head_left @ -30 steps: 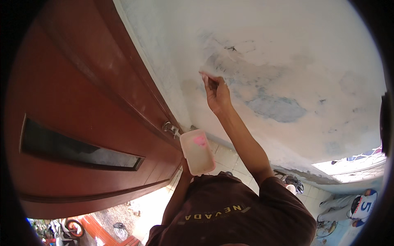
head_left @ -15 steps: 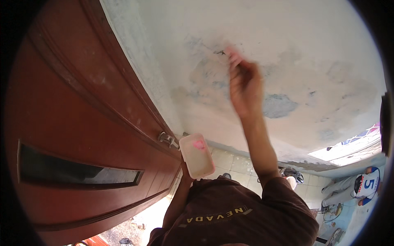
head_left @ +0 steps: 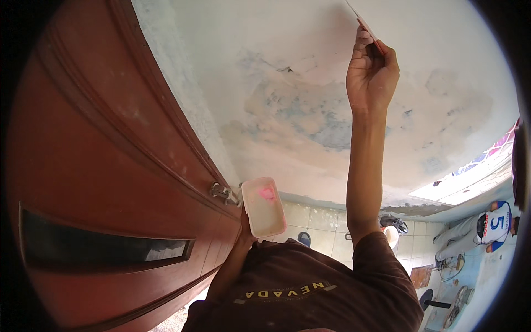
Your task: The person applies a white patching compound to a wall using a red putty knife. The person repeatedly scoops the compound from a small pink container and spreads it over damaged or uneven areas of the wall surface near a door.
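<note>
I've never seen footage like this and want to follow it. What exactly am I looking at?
There is no machine here: these are a person's own bare hands. The view comes from a wide fisheye camera worn on the head and looking down, so straight edges, like those of the brown door, look bent. The right hand, raised by the wall, holds a thin flat tool, seen nearly edge-on. The left hand holds a pale tub with a pink patch inside. Grey blotches mark the wall, and below is a tiled floor.
</note>
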`<state>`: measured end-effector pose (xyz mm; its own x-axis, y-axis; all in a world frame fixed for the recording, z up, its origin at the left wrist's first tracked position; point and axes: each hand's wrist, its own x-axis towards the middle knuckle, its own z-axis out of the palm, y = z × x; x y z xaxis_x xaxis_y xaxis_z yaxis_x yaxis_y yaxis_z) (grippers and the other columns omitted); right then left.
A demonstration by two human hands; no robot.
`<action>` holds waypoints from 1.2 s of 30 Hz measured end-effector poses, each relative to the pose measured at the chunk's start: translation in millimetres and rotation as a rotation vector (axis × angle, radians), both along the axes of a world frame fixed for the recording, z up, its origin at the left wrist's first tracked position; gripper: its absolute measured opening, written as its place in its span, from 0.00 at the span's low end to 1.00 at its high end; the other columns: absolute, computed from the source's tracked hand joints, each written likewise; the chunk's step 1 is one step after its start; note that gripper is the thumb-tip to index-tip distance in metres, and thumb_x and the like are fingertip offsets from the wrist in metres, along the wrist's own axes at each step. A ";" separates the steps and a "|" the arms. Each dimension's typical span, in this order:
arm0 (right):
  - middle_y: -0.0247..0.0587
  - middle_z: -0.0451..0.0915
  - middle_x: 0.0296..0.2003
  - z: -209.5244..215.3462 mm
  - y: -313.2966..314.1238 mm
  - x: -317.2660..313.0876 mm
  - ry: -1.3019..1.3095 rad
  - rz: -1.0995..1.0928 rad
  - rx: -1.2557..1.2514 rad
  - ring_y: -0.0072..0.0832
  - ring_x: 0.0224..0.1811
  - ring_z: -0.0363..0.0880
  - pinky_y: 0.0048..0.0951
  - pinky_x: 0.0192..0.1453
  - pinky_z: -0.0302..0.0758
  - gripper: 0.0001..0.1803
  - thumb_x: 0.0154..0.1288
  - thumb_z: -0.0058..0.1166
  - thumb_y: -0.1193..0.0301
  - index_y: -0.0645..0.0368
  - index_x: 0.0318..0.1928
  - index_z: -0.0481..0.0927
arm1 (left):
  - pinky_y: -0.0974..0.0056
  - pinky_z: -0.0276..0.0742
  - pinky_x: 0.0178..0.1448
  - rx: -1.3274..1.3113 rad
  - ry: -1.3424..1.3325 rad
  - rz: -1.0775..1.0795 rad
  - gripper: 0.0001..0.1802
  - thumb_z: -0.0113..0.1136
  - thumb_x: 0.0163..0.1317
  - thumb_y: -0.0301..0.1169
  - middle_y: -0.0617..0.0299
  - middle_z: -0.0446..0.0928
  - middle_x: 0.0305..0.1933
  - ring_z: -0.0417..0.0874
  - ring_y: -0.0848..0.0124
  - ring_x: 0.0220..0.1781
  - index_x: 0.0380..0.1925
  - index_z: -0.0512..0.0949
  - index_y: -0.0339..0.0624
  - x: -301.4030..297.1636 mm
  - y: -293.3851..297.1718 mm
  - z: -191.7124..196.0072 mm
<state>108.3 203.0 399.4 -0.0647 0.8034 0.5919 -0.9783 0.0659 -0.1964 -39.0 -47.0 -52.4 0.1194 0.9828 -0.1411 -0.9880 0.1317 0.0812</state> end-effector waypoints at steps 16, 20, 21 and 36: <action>0.67 0.65 0.62 -23.2 15.2 -31.6 0.147 0.394 -0.118 0.37 0.52 0.77 0.26 0.58 0.86 0.25 0.71 0.34 0.83 0.89 0.64 0.58 | 0.34 0.77 0.65 0.009 0.056 0.034 0.44 0.50 0.70 0.64 0.35 0.69 0.68 0.76 0.39 0.66 0.76 0.59 0.47 -19.7 -32.6 -14.5; 0.64 0.73 0.54 -50.3 -38.5 -53.7 0.117 0.441 -0.175 0.37 0.51 0.79 0.26 0.58 0.86 0.20 0.73 0.39 0.81 0.88 0.59 0.64 | 0.35 0.77 0.65 0.042 0.082 0.086 0.45 0.50 0.70 0.64 0.35 0.70 0.68 0.76 0.40 0.67 0.76 0.59 0.46 -20.9 -34.1 -6.6; 0.63 0.76 0.51 -80.6 -47.3 -69.5 0.021 0.454 -0.258 0.38 0.49 0.81 0.26 0.57 0.86 0.18 0.74 0.41 0.80 0.87 0.54 0.67 | 0.35 0.77 0.65 0.052 0.092 0.095 0.45 0.50 0.70 0.64 0.35 0.70 0.68 0.76 0.41 0.67 0.76 0.59 0.46 -21.8 -34.4 -6.7; 0.73 0.56 0.68 -21.4 20.1 -55.5 0.251 0.699 -0.091 0.38 0.51 0.76 0.30 0.53 0.86 0.28 0.72 0.32 0.83 0.86 0.69 0.53 | 0.38 0.81 0.61 0.015 0.103 0.030 0.46 0.49 0.70 0.65 0.38 0.71 0.68 0.79 0.41 0.64 0.76 0.59 0.46 -19.7 -39.3 6.2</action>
<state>52.8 223.0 378.0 -0.4498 0.6707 0.5898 -0.8020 -0.5939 0.0636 -58.7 -86.3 -46.1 0.0753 0.9878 -0.1365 -0.9778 0.1000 0.1842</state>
